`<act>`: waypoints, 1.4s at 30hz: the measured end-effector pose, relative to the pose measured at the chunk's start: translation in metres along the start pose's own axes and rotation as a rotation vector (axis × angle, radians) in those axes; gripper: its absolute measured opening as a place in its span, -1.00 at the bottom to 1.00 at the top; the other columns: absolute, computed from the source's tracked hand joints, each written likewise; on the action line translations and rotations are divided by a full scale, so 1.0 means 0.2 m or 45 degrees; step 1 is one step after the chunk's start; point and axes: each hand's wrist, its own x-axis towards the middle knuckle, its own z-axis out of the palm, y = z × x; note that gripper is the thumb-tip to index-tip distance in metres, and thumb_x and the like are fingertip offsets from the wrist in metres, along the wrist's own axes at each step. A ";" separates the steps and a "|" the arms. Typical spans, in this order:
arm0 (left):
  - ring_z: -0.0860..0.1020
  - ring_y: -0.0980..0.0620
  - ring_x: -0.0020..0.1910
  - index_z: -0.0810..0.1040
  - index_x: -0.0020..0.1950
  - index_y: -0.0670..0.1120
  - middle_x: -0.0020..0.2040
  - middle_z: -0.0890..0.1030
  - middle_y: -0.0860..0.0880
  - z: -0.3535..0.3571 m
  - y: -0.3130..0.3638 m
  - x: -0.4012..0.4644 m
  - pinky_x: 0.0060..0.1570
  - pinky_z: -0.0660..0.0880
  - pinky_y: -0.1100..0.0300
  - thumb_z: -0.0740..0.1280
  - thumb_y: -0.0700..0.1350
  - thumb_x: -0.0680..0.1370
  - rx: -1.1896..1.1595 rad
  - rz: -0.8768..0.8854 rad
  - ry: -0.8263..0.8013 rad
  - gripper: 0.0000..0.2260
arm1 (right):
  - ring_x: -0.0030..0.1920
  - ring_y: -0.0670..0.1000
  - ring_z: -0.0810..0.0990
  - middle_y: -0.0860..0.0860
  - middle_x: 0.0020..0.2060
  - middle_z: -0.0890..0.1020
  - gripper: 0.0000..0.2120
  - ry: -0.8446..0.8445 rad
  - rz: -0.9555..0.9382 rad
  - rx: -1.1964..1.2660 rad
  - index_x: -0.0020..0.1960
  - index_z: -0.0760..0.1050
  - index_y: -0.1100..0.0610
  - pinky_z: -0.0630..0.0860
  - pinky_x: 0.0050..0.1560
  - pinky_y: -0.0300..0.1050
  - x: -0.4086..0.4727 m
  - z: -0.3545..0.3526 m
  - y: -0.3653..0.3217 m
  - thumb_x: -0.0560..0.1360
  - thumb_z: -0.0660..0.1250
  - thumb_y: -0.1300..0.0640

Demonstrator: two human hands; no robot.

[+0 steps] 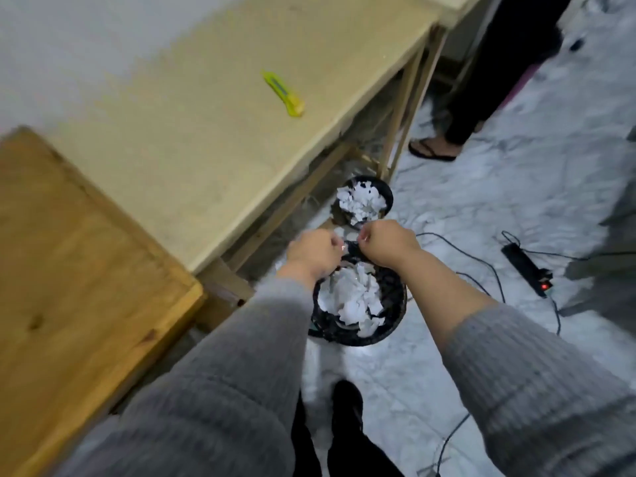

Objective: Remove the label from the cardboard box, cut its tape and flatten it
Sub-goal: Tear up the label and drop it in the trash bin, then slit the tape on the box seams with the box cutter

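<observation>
Both hands, L [311,251] & R [387,241], curled, pinching small scrap [344,248] over black bin [395,315]; yellow-green box cutter [284,94] on surface [206,149].

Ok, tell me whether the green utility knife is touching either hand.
Apart. The head view shows the utility knife lying on the pale table, while the left hand and right hand are over the bin.

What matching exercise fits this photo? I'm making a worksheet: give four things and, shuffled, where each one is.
Things:
1. knife
2. power strip
3. near bin
4. sandal

Places:
A. floor, right of the bins
B. below both hands
C. on the pale table
D. floor beyond the table legs

Pairs: 1-C, 2-A, 3-B, 4-D
</observation>
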 end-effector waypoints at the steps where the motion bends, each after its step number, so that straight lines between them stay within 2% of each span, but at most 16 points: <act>1: 0.58 -0.05 0.05 0.61 -0.04 0.05 0.04 0.65 0.03 -0.12 0.02 -0.05 0.17 0.48 0.03 0.22 -0.02 0.60 0.013 0.006 0.014 -0.83 | 0.05 0.14 0.56 0.06 0.01 0.62 -0.80 0.011 -0.040 -0.030 0.03 0.55 -0.01 0.43 -0.01 -0.04 -0.04 -0.11 -0.08 0.52 0.17 0.07; 3: 0.59 -0.09 0.05 0.61 -0.04 0.02 -0.02 0.64 0.02 -0.34 0.04 -0.16 0.13 0.51 -0.01 0.21 -0.05 0.59 0.018 0.036 0.059 -0.83 | 0.02 0.12 0.56 0.03 -0.04 0.62 -0.81 0.019 -0.143 -0.083 0.04 0.55 0.00 0.48 -0.05 -0.05 -0.10 -0.30 -0.26 0.53 0.17 0.08; 5: 0.58 -0.09 0.09 0.60 -0.03 0.04 -0.03 0.61 0.03 -0.55 0.00 -0.27 0.12 0.51 0.01 0.23 -0.08 0.57 0.034 0.024 0.148 -0.85 | 0.00 0.12 0.57 0.04 -0.03 0.62 -0.81 -0.001 -0.255 -0.107 0.02 0.55 0.04 0.54 0.01 0.00 -0.14 -0.43 -0.46 0.52 0.20 0.06; 9: 0.52 -0.06 0.20 0.60 0.17 0.06 0.19 0.61 0.02 -0.88 -0.20 -0.51 0.15 0.47 0.06 0.21 -0.04 0.59 0.069 -0.100 0.373 -0.77 | 0.09 0.13 0.57 0.08 0.08 0.62 -0.79 0.006 -0.485 -0.179 0.07 0.58 0.03 0.52 0.11 -0.01 -0.23 -0.52 -0.88 0.49 0.25 0.05; 13: 0.53 -0.06 0.21 0.60 0.19 0.02 0.22 0.61 -0.01 -1.06 -0.52 -0.79 0.20 0.47 0.03 0.22 -0.07 0.60 -0.045 -0.263 0.511 -0.77 | 0.08 0.11 0.57 0.06 0.08 0.63 -0.78 0.027 -0.721 -0.221 0.07 0.59 0.02 0.53 0.11 0.01 -0.35 -0.45 -1.32 0.49 0.24 0.04; 21: 0.52 -0.03 0.23 0.60 0.13 0.11 0.22 0.60 0.05 -1.27 -1.24 -1.31 0.26 0.44 0.01 0.25 -0.02 0.59 -0.148 -0.550 0.727 -0.82 | 0.03 0.10 0.58 0.06 0.03 0.64 -0.79 -0.016 -1.027 -0.349 0.06 0.58 0.04 0.53 0.00 -0.04 -0.64 -0.10 -2.12 0.52 0.23 0.03; 24: 0.54 -0.03 0.19 0.60 0.10 0.10 0.18 0.61 0.03 -1.32 -1.52 -1.44 0.26 0.45 0.01 0.26 -0.03 0.58 -0.177 -0.606 0.743 -0.84 | 0.02 0.10 0.58 0.06 0.02 0.64 -0.80 -0.033 -1.047 -0.355 0.05 0.58 0.04 0.54 0.00 -0.05 -0.73 0.05 -2.36 0.52 0.24 0.05; 27: 0.55 -0.02 0.17 0.57 0.01 0.13 0.18 0.62 0.01 -1.37 -1.79 -1.54 0.24 0.47 0.01 0.29 -0.06 0.57 -0.229 -0.602 0.764 -0.89 | -0.07 0.06 0.58 0.05 0.00 0.65 -0.78 -0.067 -1.046 -0.363 0.09 0.58 0.05 0.52 -0.08 -0.10 -0.81 0.21 -2.58 0.53 0.22 0.06; 30: 0.49 -0.04 0.25 0.57 0.10 0.14 0.26 0.55 0.02 -1.40 -2.00 -1.62 0.30 0.42 -0.04 0.32 -0.04 0.56 -0.203 -0.622 0.839 -0.85 | -0.02 0.07 0.59 0.06 0.01 0.64 -0.78 -0.086 -1.029 -0.317 0.11 0.58 0.07 0.49 -0.11 -0.12 -0.86 0.36 -2.73 0.53 0.23 0.09; 32: 0.41 -0.05 0.32 0.54 0.25 0.10 0.31 0.50 0.02 -1.39 -2.11 -1.66 0.32 0.38 -0.06 0.32 -0.01 0.56 -0.092 -0.643 0.874 -0.74 | 0.03 0.09 0.59 0.08 0.04 0.64 -0.78 -0.123 -0.993 -0.294 0.11 0.57 0.09 0.52 -0.06 -0.10 -0.88 0.47 -2.79 0.53 0.23 0.11; 36: 0.27 -0.04 0.44 0.32 0.48 0.02 0.46 0.35 0.01 -1.37 -2.29 -1.68 0.42 0.25 -0.09 0.28 0.15 0.56 -0.009 -0.687 0.846 -0.48 | 0.00 0.10 0.60 0.10 0.02 0.63 -0.79 -0.160 -0.852 -0.217 0.13 0.54 0.11 0.57 -0.04 -0.03 -0.90 0.64 -2.87 0.55 0.22 0.15; 38: 0.10 -0.04 0.54 0.16 0.56 -0.01 0.57 0.17 -0.01 -1.36 -2.34 -1.67 0.48 0.09 -0.15 0.24 0.27 0.54 0.037 -0.718 0.801 -0.31 | 0.02 0.12 0.60 0.12 0.05 0.61 -0.78 -0.183 -0.792 -0.177 0.17 0.49 0.11 0.58 -0.01 0.01 -0.90 0.71 -2.88 0.55 0.23 0.13; 42: -0.19 -0.04 0.57 -0.08 0.60 -0.04 0.61 -0.14 -0.04 -1.35 -2.41 -1.65 0.47 -0.16 -0.26 0.13 0.46 0.46 0.083 -0.749 0.678 -0.09 | 0.13 0.13 0.52 0.11 0.16 0.50 -0.57 -0.234 -0.691 -0.179 0.30 0.35 0.08 0.51 0.06 0.01 -0.86 0.83 -2.88 0.48 0.35 0.04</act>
